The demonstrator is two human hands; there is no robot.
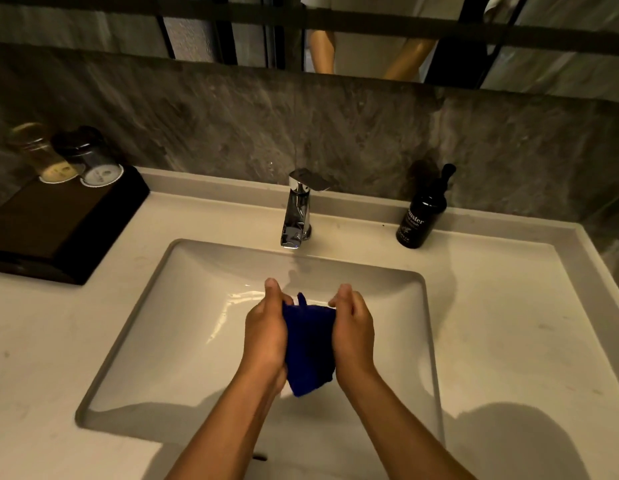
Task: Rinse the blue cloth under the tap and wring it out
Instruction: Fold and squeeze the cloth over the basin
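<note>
Setting: pale stone-look vanity top (508, 323), smooth, matte, dimly lit; rectangular undermount basin (183, 341) sunk in the middle, glossy white.
Left hand (266, 336): over the basin, fingers curled onto the left edge of the blue cloth (309, 348), thumb up.
Right hand (353, 332): mirrors the left, fingers curled onto the right edge.
Cloth position: bunched between both palms, above the basin bowl, well in front of the spout; lower corner hangs free.
Cloth material: deep blue, napped, microfibre-like; soft, folds readily.
Tap (297, 209): chrome, polished, square-edged, flat lever on top; no stream visible.
Soap bottle (422, 213): dark, cylindrical, pump top, right of the tap.
Tray (58, 223): dark, rectangular, back left; two inverted glasses (76, 157) on paper coasters.
Wall: grey veined stone, mirror above.
Step judged: wringing or about to wring.
Risk 1: weak twist leaves water in the nap; cause, grip too close together.
Risk 2: drips on the vanity top; cause, hands drifting off the basin.
Risk 3: cloth slips; cause, wet fibre.
</note>
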